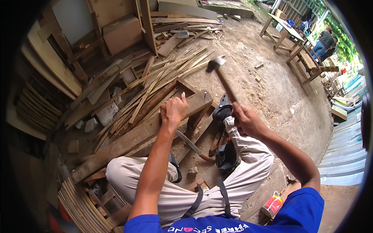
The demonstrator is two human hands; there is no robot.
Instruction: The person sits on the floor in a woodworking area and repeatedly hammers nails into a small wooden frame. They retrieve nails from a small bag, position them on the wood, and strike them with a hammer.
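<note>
My right hand (246, 119) grips the wooden handle of a hammer (225, 82), its dark metal head raised up and away from me over the ground. My left hand (173, 109) is closed over the far edge of a thick wooden beam (134, 136), thumb sticking up; its fingertips are partly hidden. The beam slants from the lower left, across my thigh, to an end near my foot. A wooden frame (186, 86) lies against its far side. Below the beam, between my legs, is a curved blade with a wooden handle (206, 157).
Loose wooden strips (159, 79) and scrap boards pile up at the left and far side. A red tin can (272, 205) stands at my lower right. Wooden tables (285, 27) and a person (323, 42) are at the far right, near corrugated metal sheets (344, 155).
</note>
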